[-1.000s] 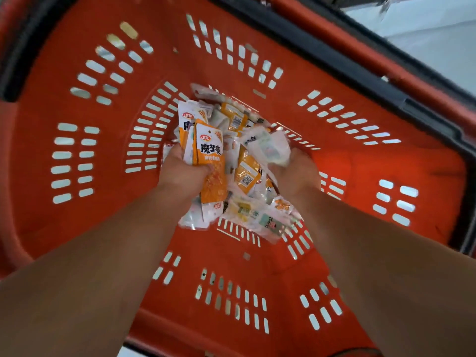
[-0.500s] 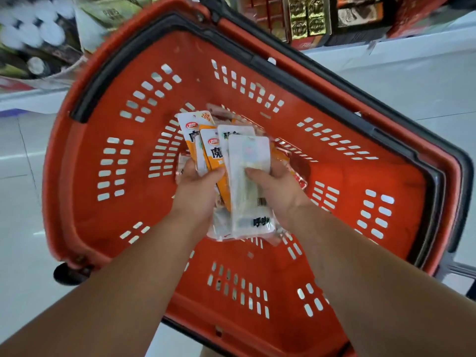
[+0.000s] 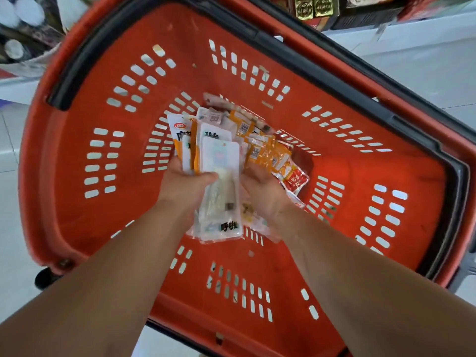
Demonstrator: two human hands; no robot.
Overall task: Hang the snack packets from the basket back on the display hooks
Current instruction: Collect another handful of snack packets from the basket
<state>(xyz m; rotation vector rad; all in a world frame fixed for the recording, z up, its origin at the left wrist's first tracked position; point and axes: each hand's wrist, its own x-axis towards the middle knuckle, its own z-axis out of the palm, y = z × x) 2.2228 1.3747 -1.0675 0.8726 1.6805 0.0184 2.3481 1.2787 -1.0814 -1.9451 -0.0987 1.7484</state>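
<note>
An orange slotted basket [image 3: 360,228] with a black rim fills the view below me. My left hand [image 3: 184,186] grips a fanned stack of snack packets [image 3: 219,161], white and orange ones, with a long clear-white packet on top. My right hand [image 3: 265,194] reaches into the loose orange packets [image 3: 265,148] at the basket's bottom; its fingers are hidden among them. A red-and-orange packet [image 3: 293,176] lies just right of that hand. No display hooks are in view.
White tiled floor [image 3: 425,70] surrounds the basket. Shelves with boxed goods [image 3: 316,6] run along the top right, and more packaged goods [image 3: 23,29] sit at the top left. A black wheel [image 3: 45,278] shows under the basket's left edge.
My right hand let go of the top white packet and moved right, down into the loose orange packets. My left hand keeps the stack and now pins that packet with its thumb.
</note>
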